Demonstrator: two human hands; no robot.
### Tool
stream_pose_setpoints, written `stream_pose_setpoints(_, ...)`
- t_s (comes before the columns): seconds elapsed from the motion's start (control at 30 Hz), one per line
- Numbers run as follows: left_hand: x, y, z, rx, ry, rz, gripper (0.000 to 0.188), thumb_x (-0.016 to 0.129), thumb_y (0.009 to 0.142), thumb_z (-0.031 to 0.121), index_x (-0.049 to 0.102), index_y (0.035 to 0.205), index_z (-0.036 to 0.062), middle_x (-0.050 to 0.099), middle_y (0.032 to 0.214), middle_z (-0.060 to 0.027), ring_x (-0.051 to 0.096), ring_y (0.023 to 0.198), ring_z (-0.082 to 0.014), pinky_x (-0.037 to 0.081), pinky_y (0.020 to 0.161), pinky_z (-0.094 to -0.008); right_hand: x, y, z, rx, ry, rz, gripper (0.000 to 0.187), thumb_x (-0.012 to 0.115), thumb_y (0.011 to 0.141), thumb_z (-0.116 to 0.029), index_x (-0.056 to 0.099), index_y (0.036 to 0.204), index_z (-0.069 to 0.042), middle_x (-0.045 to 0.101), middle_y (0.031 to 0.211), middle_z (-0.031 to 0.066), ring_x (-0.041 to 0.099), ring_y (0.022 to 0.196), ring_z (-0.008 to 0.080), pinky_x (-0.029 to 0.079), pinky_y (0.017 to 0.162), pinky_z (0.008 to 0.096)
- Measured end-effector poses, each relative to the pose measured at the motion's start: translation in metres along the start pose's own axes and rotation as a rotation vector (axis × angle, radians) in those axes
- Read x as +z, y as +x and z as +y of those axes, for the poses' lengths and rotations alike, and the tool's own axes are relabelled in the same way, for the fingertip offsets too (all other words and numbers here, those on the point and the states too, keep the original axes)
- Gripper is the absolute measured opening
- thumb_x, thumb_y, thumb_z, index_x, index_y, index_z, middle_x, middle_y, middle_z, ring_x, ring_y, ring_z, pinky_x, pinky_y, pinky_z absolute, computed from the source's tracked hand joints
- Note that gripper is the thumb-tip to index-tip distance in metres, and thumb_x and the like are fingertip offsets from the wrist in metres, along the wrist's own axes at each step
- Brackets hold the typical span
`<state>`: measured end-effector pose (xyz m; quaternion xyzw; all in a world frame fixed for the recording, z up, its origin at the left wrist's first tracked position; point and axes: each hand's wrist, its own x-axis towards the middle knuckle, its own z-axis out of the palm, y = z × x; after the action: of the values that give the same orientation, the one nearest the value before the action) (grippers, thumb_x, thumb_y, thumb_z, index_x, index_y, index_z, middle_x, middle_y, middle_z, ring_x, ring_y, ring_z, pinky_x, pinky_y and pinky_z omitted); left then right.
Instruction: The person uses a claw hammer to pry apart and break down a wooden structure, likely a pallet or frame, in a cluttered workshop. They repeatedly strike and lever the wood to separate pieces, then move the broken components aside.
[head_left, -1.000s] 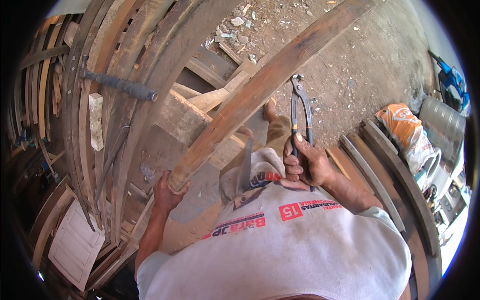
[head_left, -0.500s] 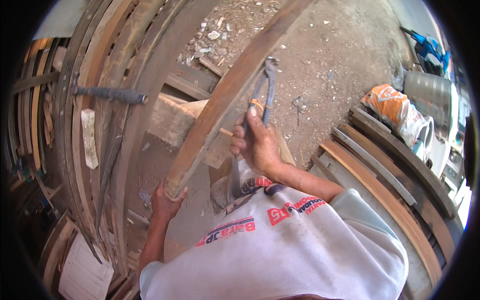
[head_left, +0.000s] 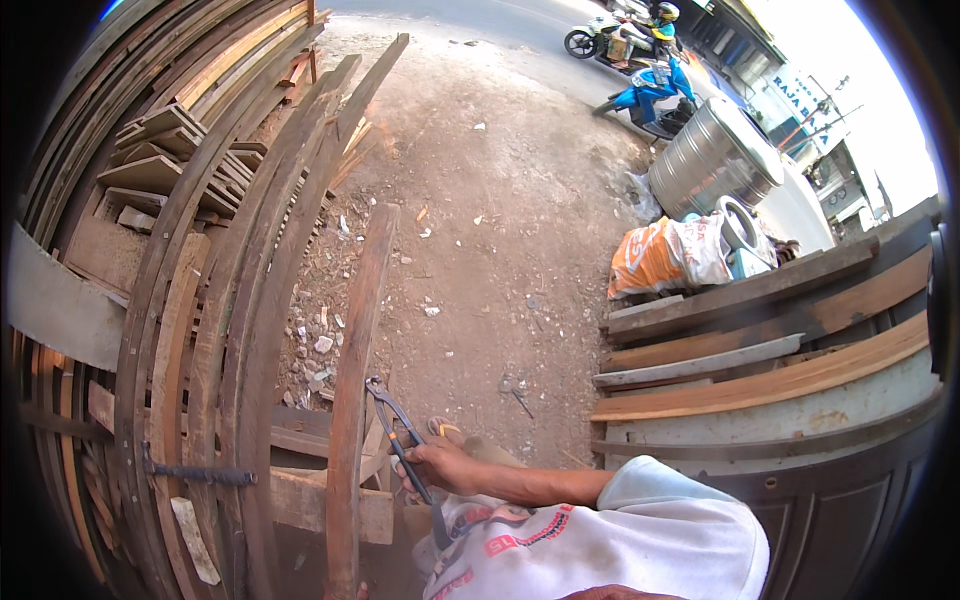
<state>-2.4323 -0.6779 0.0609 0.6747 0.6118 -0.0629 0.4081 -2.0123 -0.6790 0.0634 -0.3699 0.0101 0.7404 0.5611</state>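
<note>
A long brown wooden plank [head_left: 362,330] rises from the lower edge, left of my body. My left hand [head_left: 362,592] is almost wholly out of the picture; only what looks like a fingertip shows at the plank's low end. My right hand [head_left: 440,467] is closed around the handles of metal pincers [head_left: 392,412], which have orange bands. Their head is at the plank's right edge; whether it grips anything there is too small to tell. Below this hand hangs a dark grey flat piece [head_left: 440,525] whose kind I cannot make out.
Long timbers [head_left: 255,300] lean at the left, with a dark-handled hammer [head_left: 205,474] across them. A wooden block [head_left: 305,503] lies behind the plank. At right are stacked boards [head_left: 760,385], an orange-white sack [head_left: 655,258], a metal drum [head_left: 715,155] and a blue motorbike [head_left: 650,95].
The view has lifted toward the street. The plank now stands more upright, and the pincers have come from beside it to its right edge. My left hand has nearly left the picture.
</note>
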Motion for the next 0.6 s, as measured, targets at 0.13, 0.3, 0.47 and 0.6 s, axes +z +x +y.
stream_pose_setpoints(0.13, -0.015, -0.004, 0.032, -0.143, 0.178, -0.048, 0.071, 0.074, 0.093, 0.052, 0.061, 0.141, 0.0016, 0.069, 0.132, -0.0225, 0.066, 0.121, -0.0385, 0.052, 0.101, -0.0460, -0.032, 0.001, -0.031, 0.078, -0.195, -0.107, 0.036, 0.048, 0.106, -0.017, 0.053, 0.137, -0.001, 0.070, 0.115, 0.0155, 0.070, 0.103, 0.0253, 0.056, 0.094, 0.0387)
stream_pose_setpoints(0.3, -0.014, 0.001, 0.004, -0.535, 0.229, -0.182, 0.068, 0.073, 0.091, 0.055, 0.065, 0.137, 0.0059, 0.071, 0.129, -0.0222, 0.068, 0.118, -0.0408, 0.054, 0.100, -0.0479, -0.039, 0.000, -0.085, 0.233, -0.341, -0.245, 0.054, 0.052, 0.101, -0.019, 0.044, 0.149, 0.004, 0.070, 0.124, 0.0231, 0.072, 0.106, 0.0289, 0.058, 0.093, 0.0387)
stream_pose_setpoints(0.47, -0.015, -0.014, 0.029, -0.231, 0.164, 0.159, 0.074, 0.093, 0.070, 0.039, 0.062, 0.123, -0.0022, 0.073, 0.106, -0.0282, 0.071, 0.103, -0.0473, 0.058, 0.087, -0.0532, -0.054, 0.004, -0.112, 0.423, -0.252, -0.274, 0.069, 0.054, 0.095, -0.022, 0.036, 0.157, 0.002, 0.066, 0.130, 0.0276, 0.072, 0.111, 0.0352, 0.064, 0.083, 0.0401)
stream_pose_setpoints(0.6, -0.012, -0.011, 0.009, -0.143, 0.139, 0.154, 0.064, 0.093, 0.072, 0.037, 0.058, 0.112, 0.0016, 0.072, 0.098, -0.0284, 0.071, 0.095, -0.0475, 0.057, 0.078, -0.0546, -0.048, -0.005, -0.110, 0.416, -0.348, -0.233, 0.067, 0.054, 0.093, -0.014, 0.039, 0.155, 0.005, 0.064, 0.133, 0.0311, 0.072, 0.113, 0.0381, 0.065, 0.083, 0.0431)
